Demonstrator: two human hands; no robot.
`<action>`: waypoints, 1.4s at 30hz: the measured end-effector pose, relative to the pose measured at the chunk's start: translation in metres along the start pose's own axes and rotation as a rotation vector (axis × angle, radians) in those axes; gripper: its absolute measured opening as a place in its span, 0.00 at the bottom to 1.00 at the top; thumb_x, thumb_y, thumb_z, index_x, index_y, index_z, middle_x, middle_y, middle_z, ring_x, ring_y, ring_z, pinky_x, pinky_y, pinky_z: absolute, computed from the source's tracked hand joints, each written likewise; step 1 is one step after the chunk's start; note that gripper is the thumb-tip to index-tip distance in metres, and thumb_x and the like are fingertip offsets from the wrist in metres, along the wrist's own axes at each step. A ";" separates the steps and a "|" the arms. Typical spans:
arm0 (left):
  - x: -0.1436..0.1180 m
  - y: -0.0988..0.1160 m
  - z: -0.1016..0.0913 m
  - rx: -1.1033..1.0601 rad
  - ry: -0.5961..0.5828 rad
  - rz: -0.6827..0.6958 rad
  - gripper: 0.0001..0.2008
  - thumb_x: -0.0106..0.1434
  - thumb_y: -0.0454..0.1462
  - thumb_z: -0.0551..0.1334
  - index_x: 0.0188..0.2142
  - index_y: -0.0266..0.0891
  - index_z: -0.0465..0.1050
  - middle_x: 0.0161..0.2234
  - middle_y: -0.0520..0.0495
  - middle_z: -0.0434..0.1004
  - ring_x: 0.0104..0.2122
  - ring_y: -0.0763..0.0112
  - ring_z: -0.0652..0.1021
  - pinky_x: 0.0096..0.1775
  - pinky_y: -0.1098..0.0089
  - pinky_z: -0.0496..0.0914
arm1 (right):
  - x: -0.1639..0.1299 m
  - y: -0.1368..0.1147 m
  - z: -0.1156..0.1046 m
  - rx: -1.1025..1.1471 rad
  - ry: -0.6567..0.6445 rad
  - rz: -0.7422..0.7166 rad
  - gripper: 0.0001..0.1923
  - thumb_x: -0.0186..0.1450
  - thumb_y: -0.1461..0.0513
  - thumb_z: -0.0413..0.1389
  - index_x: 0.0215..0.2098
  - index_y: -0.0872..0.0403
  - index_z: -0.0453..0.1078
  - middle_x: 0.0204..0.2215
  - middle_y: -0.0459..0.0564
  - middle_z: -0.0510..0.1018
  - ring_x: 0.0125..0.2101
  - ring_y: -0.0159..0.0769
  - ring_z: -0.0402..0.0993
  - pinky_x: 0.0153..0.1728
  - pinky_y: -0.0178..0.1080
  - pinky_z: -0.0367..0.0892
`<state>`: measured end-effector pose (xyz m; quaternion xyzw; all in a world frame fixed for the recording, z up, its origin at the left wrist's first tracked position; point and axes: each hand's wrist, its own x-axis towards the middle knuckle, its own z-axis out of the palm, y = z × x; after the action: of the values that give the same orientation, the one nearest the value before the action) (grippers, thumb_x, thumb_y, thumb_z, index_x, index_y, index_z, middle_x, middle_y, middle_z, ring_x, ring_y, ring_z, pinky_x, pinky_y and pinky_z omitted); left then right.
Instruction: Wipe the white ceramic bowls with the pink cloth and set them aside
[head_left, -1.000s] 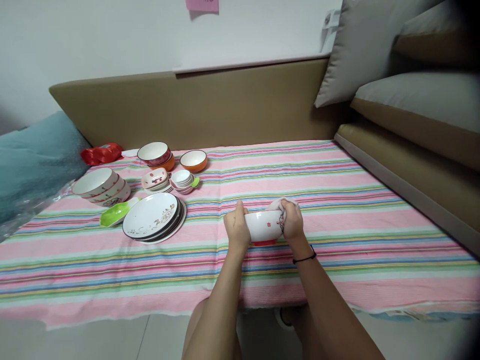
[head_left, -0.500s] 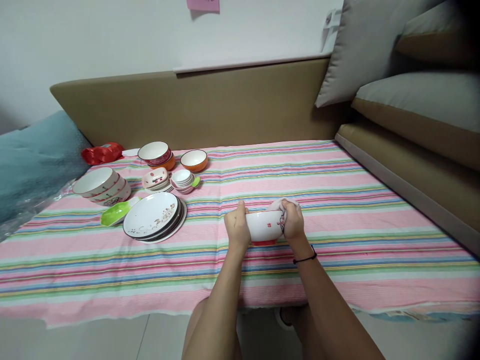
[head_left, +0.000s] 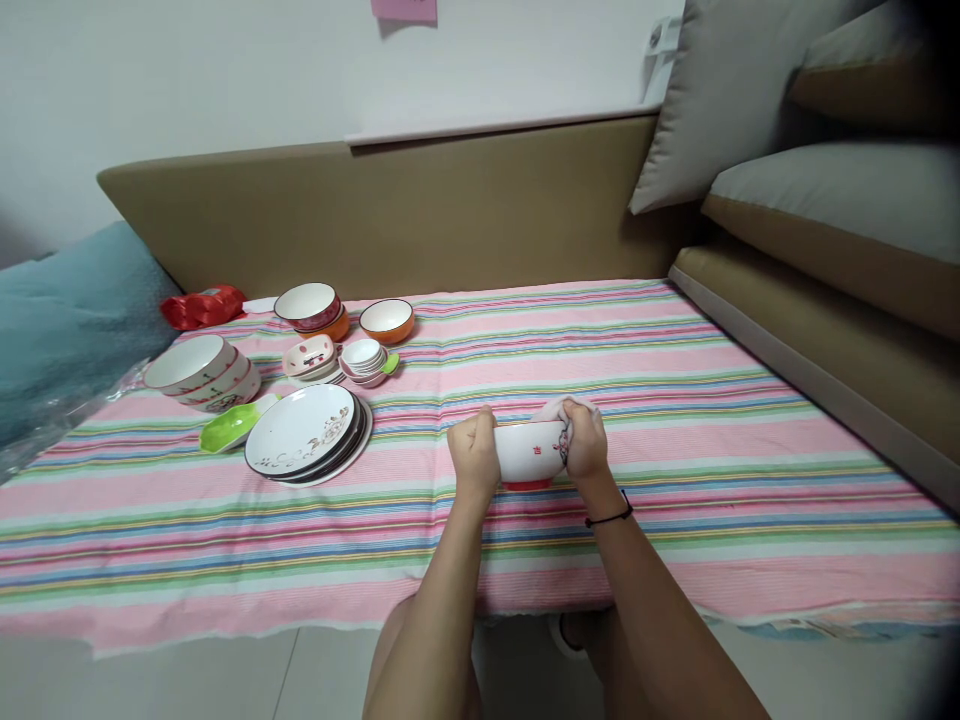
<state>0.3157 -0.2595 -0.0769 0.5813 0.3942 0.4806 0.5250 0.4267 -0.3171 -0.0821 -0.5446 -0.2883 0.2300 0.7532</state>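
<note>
Between my two hands, a white bowl (head_left: 525, 452) with a red foot and a small red mark is held upright over the striped cloth. My left hand (head_left: 475, 452) grips its left side, thumb up near the rim. On the right side, my right hand (head_left: 587, 440) is closed around a white cloth (head_left: 553, 408) and presses it against the bowl's rim and wall. The inside of the bowl is hidden from me. Part of the white cloth is covered by my right fingers.
To the left stand a stack of plates (head_left: 300, 430), a green dish (head_left: 229, 428), large bowls (head_left: 202, 375), small dishes (head_left: 311, 355), little bowls (head_left: 364, 355), an orange bowl (head_left: 388, 322) and a red-rimmed bowl (head_left: 307, 305). Cushions (head_left: 825, 200) rise on the right.
The bowl has turned very slightly in my hands, its red mark sitting a touch further left. My grip looks the same, and the other dishes have stayed in place.
</note>
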 end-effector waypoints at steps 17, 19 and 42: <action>0.000 0.003 0.000 0.049 -0.014 0.024 0.22 0.61 0.42 0.52 0.13 0.41 0.48 0.14 0.55 0.45 0.17 0.77 0.52 0.22 0.69 0.47 | -0.002 -0.005 0.000 -0.005 0.004 -0.041 0.16 0.58 0.59 0.47 0.13 0.50 0.59 0.13 0.42 0.62 0.19 0.32 0.60 0.22 0.36 0.57; 0.000 0.003 0.000 0.044 -0.016 0.019 0.22 0.60 0.42 0.52 0.13 0.41 0.47 0.14 0.55 0.44 0.17 0.77 0.52 0.22 0.69 0.47 | -0.003 -0.005 0.001 0.000 0.006 -0.043 0.16 0.58 0.59 0.47 0.13 0.50 0.59 0.13 0.42 0.61 0.18 0.32 0.59 0.21 0.36 0.56; 0.001 0.001 0.000 0.047 -0.026 0.047 0.23 0.61 0.43 0.52 0.13 0.41 0.47 0.14 0.55 0.44 0.17 0.77 0.51 0.22 0.69 0.47 | -0.002 -0.002 0.000 0.022 0.022 -0.046 0.16 0.58 0.59 0.47 0.13 0.51 0.62 0.12 0.42 0.65 0.17 0.31 0.62 0.20 0.35 0.58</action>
<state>0.3160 -0.2590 -0.0761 0.6088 0.3850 0.4758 0.5047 0.4257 -0.3188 -0.0806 -0.5321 -0.2899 0.2096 0.7674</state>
